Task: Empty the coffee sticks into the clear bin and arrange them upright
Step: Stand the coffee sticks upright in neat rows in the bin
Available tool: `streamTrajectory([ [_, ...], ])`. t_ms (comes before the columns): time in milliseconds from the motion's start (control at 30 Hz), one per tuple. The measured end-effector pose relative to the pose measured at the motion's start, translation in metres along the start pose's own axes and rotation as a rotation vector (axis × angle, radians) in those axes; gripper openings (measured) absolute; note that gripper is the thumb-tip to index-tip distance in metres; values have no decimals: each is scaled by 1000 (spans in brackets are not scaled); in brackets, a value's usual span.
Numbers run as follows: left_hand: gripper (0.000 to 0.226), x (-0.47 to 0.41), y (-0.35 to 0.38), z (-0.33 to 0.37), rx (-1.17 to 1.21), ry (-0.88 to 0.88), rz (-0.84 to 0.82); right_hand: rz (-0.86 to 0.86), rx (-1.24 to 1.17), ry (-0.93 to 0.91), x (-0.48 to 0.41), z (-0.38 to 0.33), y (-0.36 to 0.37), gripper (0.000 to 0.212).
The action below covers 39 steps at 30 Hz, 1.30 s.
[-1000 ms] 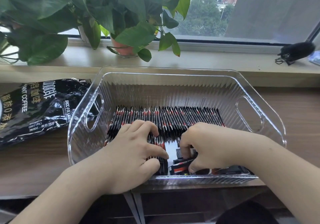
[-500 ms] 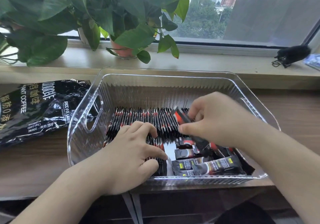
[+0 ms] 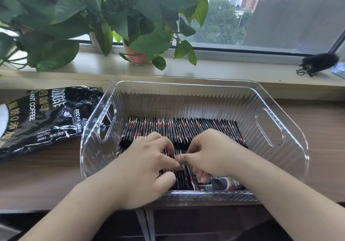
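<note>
The clear ribbed bin (image 3: 186,99) stands on the wooden desk in front of me. A long row of black-and-red coffee sticks (image 3: 205,127) stands upright across its middle. My left hand (image 3: 147,168) grips a shorter front row of upright sticks at the near left, fingers curled over their tops. Touching it thumb to thumb, my right hand (image 3: 211,153) pinches a single stick (image 3: 188,173) against the end of that front row. A few loose sticks (image 3: 220,183) lie flat at the near right of the bin, partly hidden by my right hand.
The flattened black coffee bag (image 3: 46,113) lies on the desk left of the bin. A potted plant (image 3: 138,58) and a black fuzzy object (image 3: 319,61) with a cord sit on the window sill behind. The bin's near wall sits at the desk's front edge.
My right hand picked a stick from the flat pile, lifted it over the bin, then brought it down against the front row. My left hand stayed on that row.
</note>
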<state>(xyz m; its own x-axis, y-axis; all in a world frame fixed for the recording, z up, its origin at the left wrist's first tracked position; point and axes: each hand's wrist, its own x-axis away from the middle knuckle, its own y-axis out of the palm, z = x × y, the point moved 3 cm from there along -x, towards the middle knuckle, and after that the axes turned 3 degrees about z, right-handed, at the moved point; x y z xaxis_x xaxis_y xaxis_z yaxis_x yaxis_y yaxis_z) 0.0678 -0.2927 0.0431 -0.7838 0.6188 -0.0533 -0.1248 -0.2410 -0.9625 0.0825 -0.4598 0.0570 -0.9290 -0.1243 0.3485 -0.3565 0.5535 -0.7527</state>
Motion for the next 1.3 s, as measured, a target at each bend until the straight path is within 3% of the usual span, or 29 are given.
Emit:
streamTrajectory([
  [100, 57, 1, -1, 0, 3, 5, 31, -53, -123, 17, 4, 5, -1, 22],
  [200, 61, 1, -1, 0, -1, 3, 44, -77, -62, 40, 6, 10, 4, 16],
  [467, 67, 0, 1, -1, -10, -14, -85, 33, -268, 10, 5, 13, 9, 11],
  [633, 63, -2, 2, -1, 4, -23, -147, -23, -195, -1, 9, 18, 4, 8],
  [800, 64, -2, 1, -1, -6, -18, -146, 19, -118, 45, 9, 15, 5, 18],
  [1133, 62, -1, 4, -4, 6, -28, -154, 146, -8, -19, 30, 19, -59, 9],
  [1300, 63, -2, 5, -4, -7, -24, -139, 25, 107, -55, 23, 18, -27, 6],
])
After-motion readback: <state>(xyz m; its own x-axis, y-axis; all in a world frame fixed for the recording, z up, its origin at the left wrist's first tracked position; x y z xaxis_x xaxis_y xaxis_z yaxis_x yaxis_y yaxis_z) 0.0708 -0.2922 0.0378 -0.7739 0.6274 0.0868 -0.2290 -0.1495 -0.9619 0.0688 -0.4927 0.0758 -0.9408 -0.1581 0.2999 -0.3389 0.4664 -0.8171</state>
